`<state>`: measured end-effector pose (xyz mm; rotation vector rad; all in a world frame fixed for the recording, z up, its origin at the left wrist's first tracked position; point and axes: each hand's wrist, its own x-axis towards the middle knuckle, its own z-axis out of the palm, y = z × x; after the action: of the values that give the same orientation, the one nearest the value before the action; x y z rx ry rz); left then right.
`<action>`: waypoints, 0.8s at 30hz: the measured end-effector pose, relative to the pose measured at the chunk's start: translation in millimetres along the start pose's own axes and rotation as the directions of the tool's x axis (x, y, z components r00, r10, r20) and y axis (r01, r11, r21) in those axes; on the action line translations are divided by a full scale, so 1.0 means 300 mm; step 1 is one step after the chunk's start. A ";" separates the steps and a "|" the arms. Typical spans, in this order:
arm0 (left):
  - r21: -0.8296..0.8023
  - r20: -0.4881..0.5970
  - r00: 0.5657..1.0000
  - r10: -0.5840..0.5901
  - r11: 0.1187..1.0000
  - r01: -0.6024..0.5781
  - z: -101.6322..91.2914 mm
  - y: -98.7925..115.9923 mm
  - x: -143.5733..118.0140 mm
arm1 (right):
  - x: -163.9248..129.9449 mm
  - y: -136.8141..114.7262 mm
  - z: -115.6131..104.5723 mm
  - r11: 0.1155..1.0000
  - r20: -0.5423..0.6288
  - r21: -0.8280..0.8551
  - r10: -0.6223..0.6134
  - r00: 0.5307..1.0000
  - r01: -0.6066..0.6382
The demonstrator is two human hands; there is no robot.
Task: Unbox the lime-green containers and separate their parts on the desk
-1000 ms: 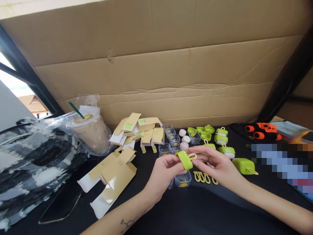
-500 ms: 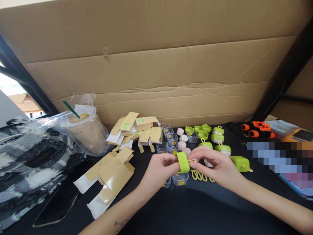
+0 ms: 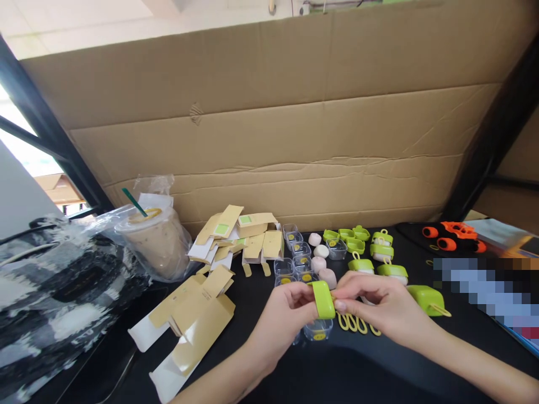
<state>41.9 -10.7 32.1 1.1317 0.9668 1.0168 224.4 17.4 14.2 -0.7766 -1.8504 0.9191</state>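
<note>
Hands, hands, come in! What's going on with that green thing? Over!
Left hand grips small lime-green plastic lid upright. Right hand pinches its edge. Clear plastic cup right below; yellow loops beside.

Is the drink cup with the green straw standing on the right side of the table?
No, the drink cup stands at the left, inside a clear plastic bag.

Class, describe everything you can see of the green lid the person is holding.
The lime-green lid looks like smooth, glossy plastic, a rounded rectangle seen almost edge-on and standing upright. The left hand pinches it from one side, and the right hand touches its other edge. It hovers above a clear plastic cup on the black table.
</note>
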 end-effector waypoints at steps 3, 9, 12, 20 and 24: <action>0.018 -0.036 0.999 0.006 1.000 -0.005 0.005 0.001 0.000 | -0.002 0.007 -0.001 0.999 -0.012 -0.028 -0.043 0.999 0.042; 0.087 -0.027 0.999 -0.017 0.996 0.019 0.017 0.009 -0.013 | -0.024 -0.022 -0.017 0.950 0.163 -0.226 -0.181 0.970 0.216; 0.122 -0.010 1.000 -0.026 0.992 0.027 0.024 0.020 -0.025 | -0.035 -0.037 -0.023 0.909 0.239 -0.311 -0.209 0.948 0.278; 0.167 0.063 0.996 -0.066 0.984 0.054 0.035 0.027 -0.017 | -0.021 -0.077 -0.045 0.744 0.372 -0.409 -0.393 0.841 0.528; 0.125 0.108 0.992 -0.062 0.991 0.048 0.040 0.044 0.003 | -0.007 -0.086 -0.124 0.703 0.321 -0.464 -0.433 0.842 0.539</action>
<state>51.9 -11.0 46.8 1.2429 0.9756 0.8505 255.5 12.2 46.8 -0.4689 -2.3706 0.1090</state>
